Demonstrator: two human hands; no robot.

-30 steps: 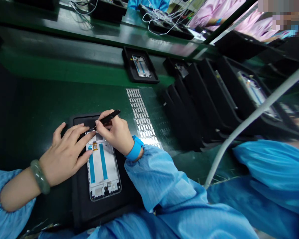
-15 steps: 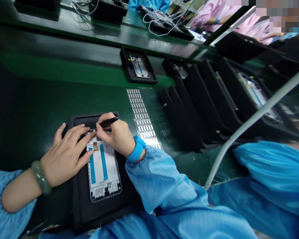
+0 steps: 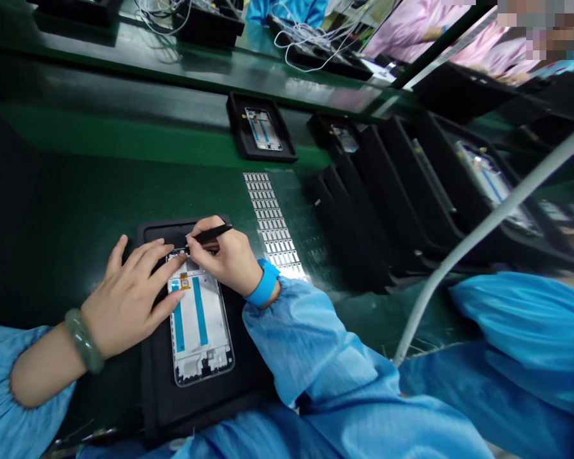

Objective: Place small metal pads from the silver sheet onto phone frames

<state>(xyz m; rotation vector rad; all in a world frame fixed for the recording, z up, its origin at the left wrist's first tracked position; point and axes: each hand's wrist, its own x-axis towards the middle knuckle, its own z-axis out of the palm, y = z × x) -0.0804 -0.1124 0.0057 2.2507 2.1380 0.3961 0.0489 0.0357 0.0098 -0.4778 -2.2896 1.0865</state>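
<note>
A phone frame with two blue strips and a small orange flex cable lies on a black foam tray. My left hand rests over its upper left edge, fingers spread, the fingertips touching the top of the frame. Pinched in my right hand is a slim black pen-like tool, its tip down at the frame's top edge. What exactly the tip touches is hidden by my fingers.
A sheet of small silvery labels lies right of the tray. Beyond it stands another black tray holding a phone frame. Several black trays lean in a row at right, behind a grey curved tube. A co-worker's blue sleeve is at far right.
Both hands stay at the top of the phone frame with hardly any movement. The whole view has shifted very slightly.
</note>
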